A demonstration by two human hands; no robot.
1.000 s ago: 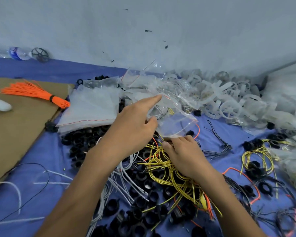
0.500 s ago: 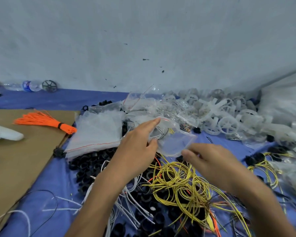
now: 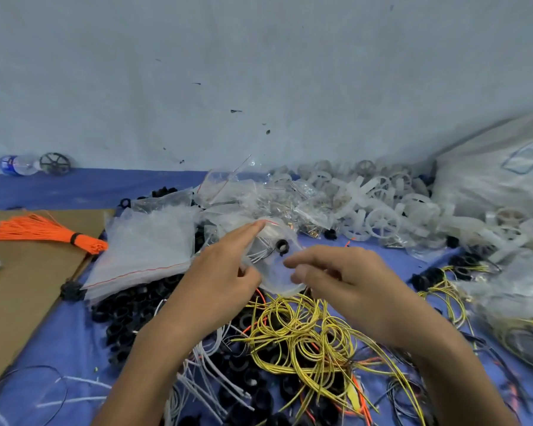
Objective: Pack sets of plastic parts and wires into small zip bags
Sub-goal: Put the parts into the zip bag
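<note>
Already inside zip bag (image 3: 274, 269): 1 black ring (image 3: 281, 245).
Left hand (image 3: 225, 272): pinched it.
Right hand (image 3: 348, 281): at 3 o'clock, grip unclear.
Missing, I think: yellow wires (image 3: 302, 330).

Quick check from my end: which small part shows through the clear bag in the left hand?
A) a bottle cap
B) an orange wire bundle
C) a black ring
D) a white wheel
C: a black ring shows through the clear zip bag that the left hand pinches, with thin white wires beside it.
</note>
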